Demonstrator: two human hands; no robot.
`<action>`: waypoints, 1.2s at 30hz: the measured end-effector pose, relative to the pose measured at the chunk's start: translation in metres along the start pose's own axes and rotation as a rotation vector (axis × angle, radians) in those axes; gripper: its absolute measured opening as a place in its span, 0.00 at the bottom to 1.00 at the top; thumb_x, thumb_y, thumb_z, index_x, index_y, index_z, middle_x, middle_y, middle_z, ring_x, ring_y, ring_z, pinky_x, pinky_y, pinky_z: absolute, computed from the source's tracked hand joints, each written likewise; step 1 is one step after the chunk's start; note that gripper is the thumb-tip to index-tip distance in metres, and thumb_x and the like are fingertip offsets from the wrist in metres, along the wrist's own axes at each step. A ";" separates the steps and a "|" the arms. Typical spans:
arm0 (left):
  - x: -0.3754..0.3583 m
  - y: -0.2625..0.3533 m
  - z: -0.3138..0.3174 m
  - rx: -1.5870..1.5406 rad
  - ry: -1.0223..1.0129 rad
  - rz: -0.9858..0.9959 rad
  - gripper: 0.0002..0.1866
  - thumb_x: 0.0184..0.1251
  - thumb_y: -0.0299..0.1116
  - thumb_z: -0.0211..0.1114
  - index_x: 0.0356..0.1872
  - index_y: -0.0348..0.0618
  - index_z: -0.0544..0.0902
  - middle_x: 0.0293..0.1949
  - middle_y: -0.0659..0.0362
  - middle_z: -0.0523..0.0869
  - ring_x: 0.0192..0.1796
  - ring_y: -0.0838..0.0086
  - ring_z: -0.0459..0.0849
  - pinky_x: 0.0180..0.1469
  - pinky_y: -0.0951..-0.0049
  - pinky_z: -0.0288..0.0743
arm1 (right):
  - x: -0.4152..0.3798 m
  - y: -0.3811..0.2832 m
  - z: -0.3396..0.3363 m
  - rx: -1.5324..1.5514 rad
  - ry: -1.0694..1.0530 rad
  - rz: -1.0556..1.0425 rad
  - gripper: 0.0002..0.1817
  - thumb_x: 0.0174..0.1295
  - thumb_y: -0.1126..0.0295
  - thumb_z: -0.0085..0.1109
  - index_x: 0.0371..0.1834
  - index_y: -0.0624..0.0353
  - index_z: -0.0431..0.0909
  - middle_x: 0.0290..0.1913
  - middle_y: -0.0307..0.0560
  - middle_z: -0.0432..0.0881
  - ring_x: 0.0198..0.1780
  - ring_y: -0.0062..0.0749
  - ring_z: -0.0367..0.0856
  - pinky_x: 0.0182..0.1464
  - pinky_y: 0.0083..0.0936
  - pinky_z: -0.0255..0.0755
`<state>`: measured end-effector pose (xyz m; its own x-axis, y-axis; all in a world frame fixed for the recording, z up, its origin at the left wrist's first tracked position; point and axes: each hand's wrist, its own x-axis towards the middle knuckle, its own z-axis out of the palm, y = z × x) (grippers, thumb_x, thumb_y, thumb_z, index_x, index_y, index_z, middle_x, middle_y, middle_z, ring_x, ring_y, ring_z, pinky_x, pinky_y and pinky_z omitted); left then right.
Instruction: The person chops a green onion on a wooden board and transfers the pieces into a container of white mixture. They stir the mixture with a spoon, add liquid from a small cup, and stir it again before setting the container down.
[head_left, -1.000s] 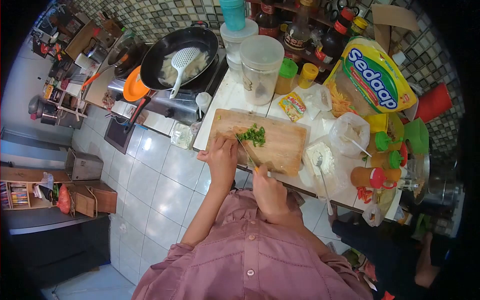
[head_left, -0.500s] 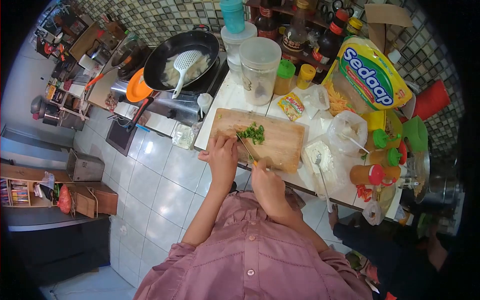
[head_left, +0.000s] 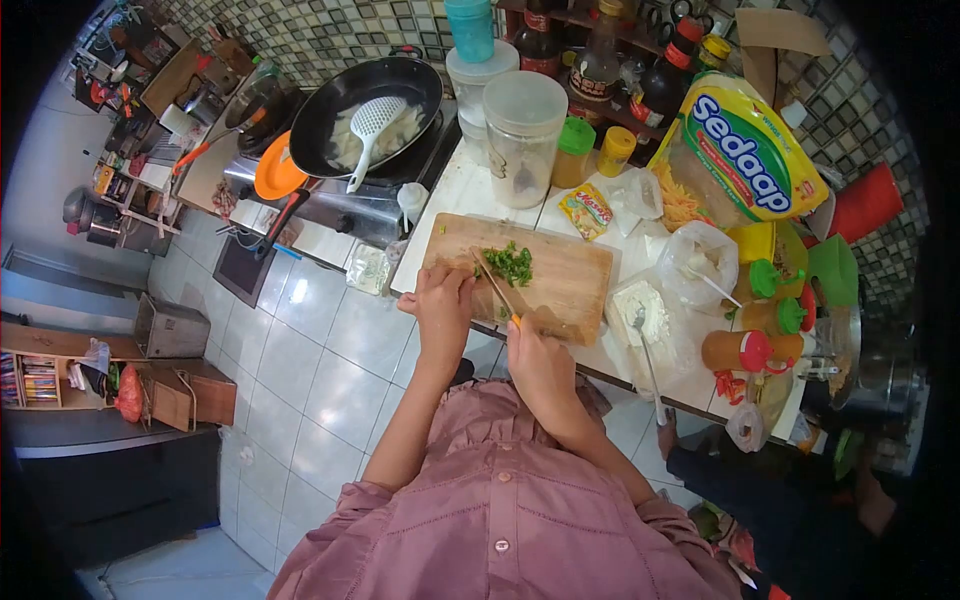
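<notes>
The thin-bladed knife [head_left: 496, 287], orange at its handle, slants across the rectangular wooden board [head_left: 570, 275], its blade beside a loose heap of finely chopped greens [head_left: 511, 264]; the board lies flat on the white bench [head_left: 452, 192]

On my left, one black wok [head_left: 318, 130], a white slotted ladle [head_left: 372, 122] lying in it; one orange plate [head_left: 276, 176], just beside the wok; ahead of me, a tall clear canister [head_left: 522, 130], a green-lidded jar [head_left: 573, 155], a yellow-capped jar [head_left: 616, 152]; to my right, a Sedaap bag [head_left: 738, 150]; a metal spoon [head_left: 650, 365], its bowl on white powder [head_left: 652, 310]; one red-capped bottle [head_left: 725, 350].
</notes>
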<state>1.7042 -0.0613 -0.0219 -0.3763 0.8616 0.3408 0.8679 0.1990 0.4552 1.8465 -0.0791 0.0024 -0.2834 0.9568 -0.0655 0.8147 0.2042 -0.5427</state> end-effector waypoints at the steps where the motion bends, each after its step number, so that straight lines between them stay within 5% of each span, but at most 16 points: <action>1: 0.000 0.000 0.000 -0.001 0.004 0.003 0.04 0.54 0.31 0.65 0.30 0.47 0.85 0.32 0.63 0.83 0.40 0.66 0.74 0.41 0.60 0.53 | -0.001 0.000 0.002 0.001 -0.003 0.003 0.14 0.67 0.60 0.44 0.39 0.61 0.70 0.18 0.60 0.77 0.22 0.58 0.78 0.24 0.48 0.72; 3: -0.001 0.000 0.001 -0.003 0.003 0.006 0.04 0.54 0.30 0.66 0.31 0.47 0.85 0.32 0.63 0.83 0.40 0.67 0.74 0.41 0.60 0.53 | -0.001 0.000 0.005 -0.104 0.098 -0.079 0.14 0.67 0.58 0.46 0.33 0.58 0.68 0.12 0.51 0.76 0.17 0.46 0.80 0.17 0.39 0.74; 13: 0.001 0.003 0.000 -0.056 0.009 0.008 0.02 0.55 0.28 0.64 0.29 0.46 0.84 0.32 0.65 0.82 0.41 0.70 0.74 0.41 0.61 0.51 | 0.003 -0.016 0.015 -0.158 0.038 0.010 0.14 0.66 0.60 0.48 0.32 0.62 0.68 0.14 0.55 0.77 0.19 0.49 0.81 0.19 0.38 0.75; 18: 0.001 -0.002 0.005 -0.103 0.037 0.034 0.02 0.54 0.27 0.64 0.28 0.44 0.84 0.32 0.65 0.82 0.41 0.69 0.75 0.40 0.61 0.52 | 0.012 -0.013 0.020 -0.178 0.183 -0.113 0.14 0.66 0.61 0.49 0.28 0.59 0.68 0.11 0.51 0.76 0.16 0.43 0.80 0.15 0.33 0.74; 21: 0.002 0.005 0.001 -0.047 0.024 -0.005 0.03 0.52 0.26 0.64 0.29 0.43 0.83 0.31 0.63 0.82 0.41 0.67 0.75 0.40 0.60 0.54 | 0.000 -0.013 0.012 -0.157 0.051 -0.030 0.14 0.66 0.60 0.47 0.33 0.61 0.67 0.14 0.57 0.77 0.19 0.50 0.81 0.18 0.40 0.75; 25: 0.001 -0.002 0.005 -0.105 0.038 -0.004 0.03 0.52 0.26 0.64 0.29 0.43 0.83 0.32 0.61 0.83 0.40 0.65 0.76 0.42 0.59 0.55 | -0.015 -0.006 0.003 -0.240 0.059 -0.012 0.14 0.65 0.59 0.49 0.29 0.58 0.68 0.11 0.51 0.76 0.17 0.44 0.81 0.16 0.35 0.75; 27: 0.002 -0.005 0.008 -0.156 0.043 0.016 0.03 0.52 0.25 0.64 0.29 0.42 0.83 0.30 0.60 0.81 0.40 0.65 0.75 0.42 0.59 0.56 | -0.013 -0.008 0.001 -0.119 -0.038 0.045 0.14 0.67 0.60 0.45 0.34 0.61 0.67 0.15 0.58 0.77 0.20 0.54 0.80 0.20 0.45 0.74; 34: 0.000 0.001 0.000 -0.032 0.018 0.016 0.04 0.54 0.29 0.64 0.31 0.44 0.83 0.33 0.62 0.81 0.42 0.68 0.74 0.41 0.58 0.53 | 0.008 -0.001 0.012 -0.131 0.088 -0.014 0.14 0.66 0.58 0.48 0.31 0.59 0.68 0.13 0.53 0.77 0.19 0.48 0.81 0.19 0.40 0.75; 36: 0.000 0.000 0.001 -0.060 0.014 0.028 0.04 0.55 0.30 0.64 0.30 0.45 0.83 0.34 0.63 0.81 0.43 0.68 0.73 0.41 0.58 0.53 | 0.006 -0.003 0.003 -0.023 -0.010 0.004 0.15 0.68 0.60 0.43 0.37 0.62 0.69 0.18 0.60 0.77 0.23 0.56 0.79 0.24 0.47 0.72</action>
<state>1.7045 -0.0608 -0.0228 -0.3572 0.8595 0.3656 0.8571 0.1460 0.4940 1.8407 -0.0749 0.0012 -0.2849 0.9555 -0.0763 0.8275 0.2050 -0.5226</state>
